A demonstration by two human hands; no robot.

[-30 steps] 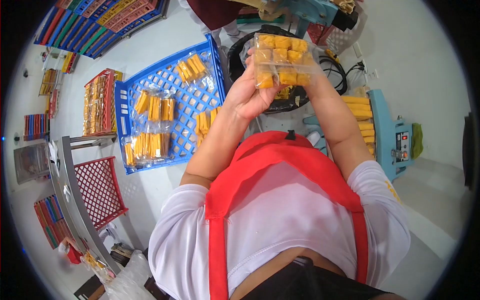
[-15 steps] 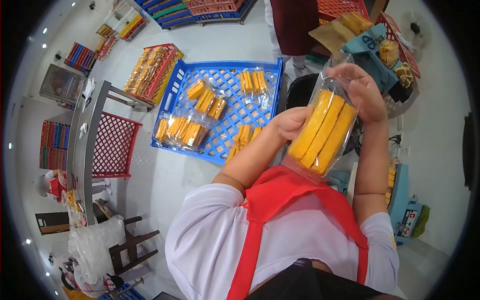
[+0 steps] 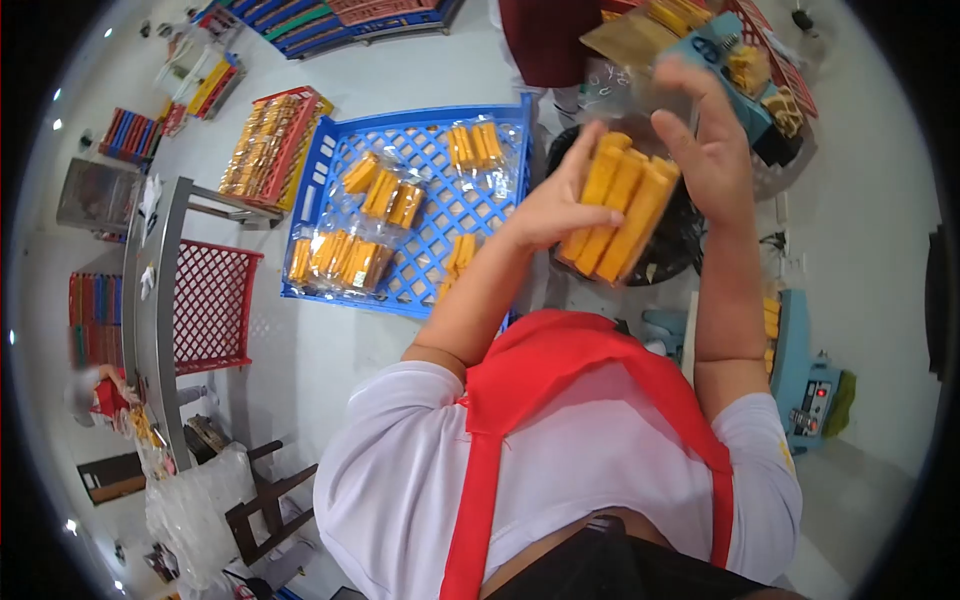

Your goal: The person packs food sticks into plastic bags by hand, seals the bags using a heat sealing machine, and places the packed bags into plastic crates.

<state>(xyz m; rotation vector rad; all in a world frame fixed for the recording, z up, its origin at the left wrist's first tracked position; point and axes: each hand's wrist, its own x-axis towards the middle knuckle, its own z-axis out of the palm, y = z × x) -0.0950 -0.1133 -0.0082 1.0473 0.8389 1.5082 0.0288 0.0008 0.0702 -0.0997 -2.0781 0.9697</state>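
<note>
My left hand [image 3: 568, 203] grips a clear bag of yellow sticks [image 3: 622, 210] along its left side, with the thumb across the front. At the bag's upper right, my right hand [image 3: 712, 145] is raised with its fingers apart, somewhat blurred by motion. The top of the bag is hard to make out. Left of my arms lies a blue crate [image 3: 410, 140] with several clear packs of yellow sticks [image 3: 352, 262] in it. Behind the held bag is a black bin [image 3: 680, 240].
A red crate of packs [image 3: 265, 150] stands at the upper left, near a metal table [image 3: 165, 330]. A blue-green machine [image 3: 810, 390] is at the right. A co-worker in a dark red apron [image 3: 545, 40] stands at the top. A dark stool [image 3: 270, 500] is at the lower left.
The bag was turned from end-on to show its long sticks, then moved slightly up and left. My right hand has gone from touching the bag's top to standing spread beside it. The view has shifted.
</note>
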